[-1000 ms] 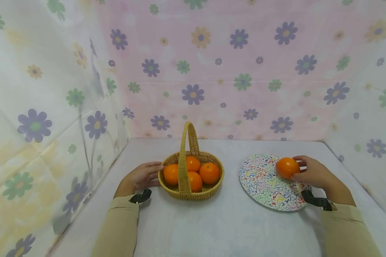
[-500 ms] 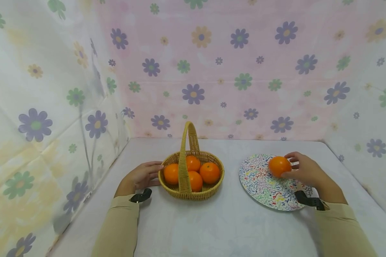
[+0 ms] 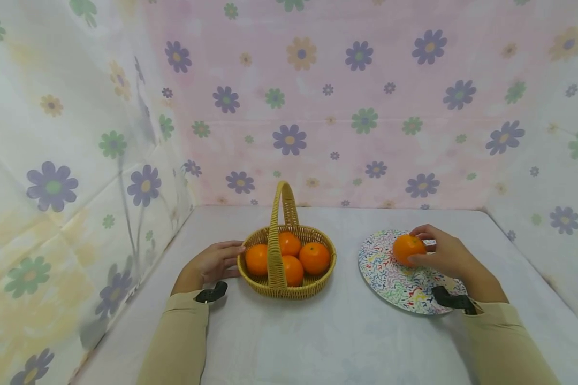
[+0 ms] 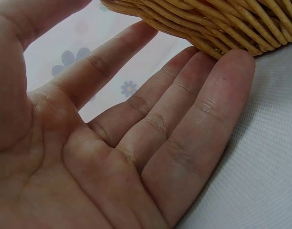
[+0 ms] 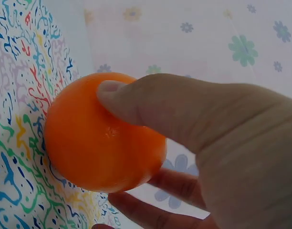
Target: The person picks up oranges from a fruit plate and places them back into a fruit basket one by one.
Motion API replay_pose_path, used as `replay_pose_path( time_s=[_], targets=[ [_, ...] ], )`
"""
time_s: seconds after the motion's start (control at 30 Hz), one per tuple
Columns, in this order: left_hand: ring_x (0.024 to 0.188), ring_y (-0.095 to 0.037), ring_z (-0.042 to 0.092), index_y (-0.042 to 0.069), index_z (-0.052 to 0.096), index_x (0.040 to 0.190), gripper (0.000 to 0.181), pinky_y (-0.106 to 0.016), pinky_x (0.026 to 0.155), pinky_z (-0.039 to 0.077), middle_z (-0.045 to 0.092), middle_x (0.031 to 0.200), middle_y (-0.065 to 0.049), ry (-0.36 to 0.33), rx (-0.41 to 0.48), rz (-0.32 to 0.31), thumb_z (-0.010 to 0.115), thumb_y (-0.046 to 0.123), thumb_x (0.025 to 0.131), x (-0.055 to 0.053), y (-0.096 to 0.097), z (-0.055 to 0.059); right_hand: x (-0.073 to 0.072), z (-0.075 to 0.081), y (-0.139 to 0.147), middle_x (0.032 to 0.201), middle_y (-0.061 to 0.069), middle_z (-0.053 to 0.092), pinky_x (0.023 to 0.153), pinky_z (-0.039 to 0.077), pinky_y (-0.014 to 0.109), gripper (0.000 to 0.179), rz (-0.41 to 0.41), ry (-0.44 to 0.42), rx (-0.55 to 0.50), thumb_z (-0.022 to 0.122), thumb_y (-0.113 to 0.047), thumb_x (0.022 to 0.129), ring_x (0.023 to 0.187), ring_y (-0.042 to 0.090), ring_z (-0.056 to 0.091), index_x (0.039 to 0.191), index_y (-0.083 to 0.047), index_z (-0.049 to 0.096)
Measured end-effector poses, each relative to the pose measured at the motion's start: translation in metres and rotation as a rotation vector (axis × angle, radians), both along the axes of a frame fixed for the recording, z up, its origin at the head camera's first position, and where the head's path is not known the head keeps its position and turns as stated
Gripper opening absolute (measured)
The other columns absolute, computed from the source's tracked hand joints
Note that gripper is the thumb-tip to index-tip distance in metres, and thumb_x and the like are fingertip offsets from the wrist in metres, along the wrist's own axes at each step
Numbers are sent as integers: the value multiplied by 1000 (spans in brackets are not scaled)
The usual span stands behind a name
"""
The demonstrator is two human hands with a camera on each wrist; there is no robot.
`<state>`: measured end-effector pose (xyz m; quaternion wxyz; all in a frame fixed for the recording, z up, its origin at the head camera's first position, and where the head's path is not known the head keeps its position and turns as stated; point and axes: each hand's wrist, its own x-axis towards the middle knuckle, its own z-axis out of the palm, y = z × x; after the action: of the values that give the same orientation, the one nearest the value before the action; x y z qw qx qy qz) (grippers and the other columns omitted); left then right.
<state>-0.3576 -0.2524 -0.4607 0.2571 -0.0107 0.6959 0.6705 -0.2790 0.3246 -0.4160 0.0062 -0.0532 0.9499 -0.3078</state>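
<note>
My right hand point(image 3: 445, 255) grips an orange point(image 3: 408, 249) over the round plate point(image 3: 390, 286), which has a multicoloured squiggle pattern. In the right wrist view the thumb lies across one side of the orange point(image 5: 103, 143) and fingers are on the other; whether it touches the plate I cannot tell. A yellow wicker basket point(image 3: 301, 292) with an upright handle holds several oranges point(image 3: 314, 258). My left hand point(image 3: 217, 262) is at its left side. In the left wrist view its fingers point(image 4: 198, 114) extend fairly straight, with tips against the wicker weave point(image 4: 222, 28).
A white cloth point(image 3: 289, 342) covers the table. Flowered fabric walls point(image 3: 318, 107) stand behind and at both sides. A gap of bare cloth lies between basket and plate. Black wrist mounts point(image 3: 212, 293) stick out from both sleeves.
My right hand has moved left with the orange, from the plate's right part toward its upper middle. The left hand and the basket have stayed in place.
</note>
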Motion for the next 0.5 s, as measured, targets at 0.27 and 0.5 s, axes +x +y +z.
replay_pose_path(
  time_s=[0.27, 0.5],
  targets=[
    [119, -20, 67, 8, 46, 153, 67, -49, 100, 58, 60, 146, -9, 11, -13, -9, 72, 34, 98, -1, 0, 1, -3, -3, -7, 141, 27, 56, 94, 59, 57, 67, -34, 36, 12, 84, -36, 87, 119, 49, 61, 141, -11, 54],
    [120, -20, 66, 8, 47, 152, 64, -49, 100, 58, 60, 145, -7, -1, 3, 6, 72, 32, 99, 1, 0, 0, -5, -6, -10, 140, 24, 58, 93, 60, 55, 75, -49, 69, 6, 85, -42, 85, 118, 44, 62, 142, -6, 54]
  ],
)
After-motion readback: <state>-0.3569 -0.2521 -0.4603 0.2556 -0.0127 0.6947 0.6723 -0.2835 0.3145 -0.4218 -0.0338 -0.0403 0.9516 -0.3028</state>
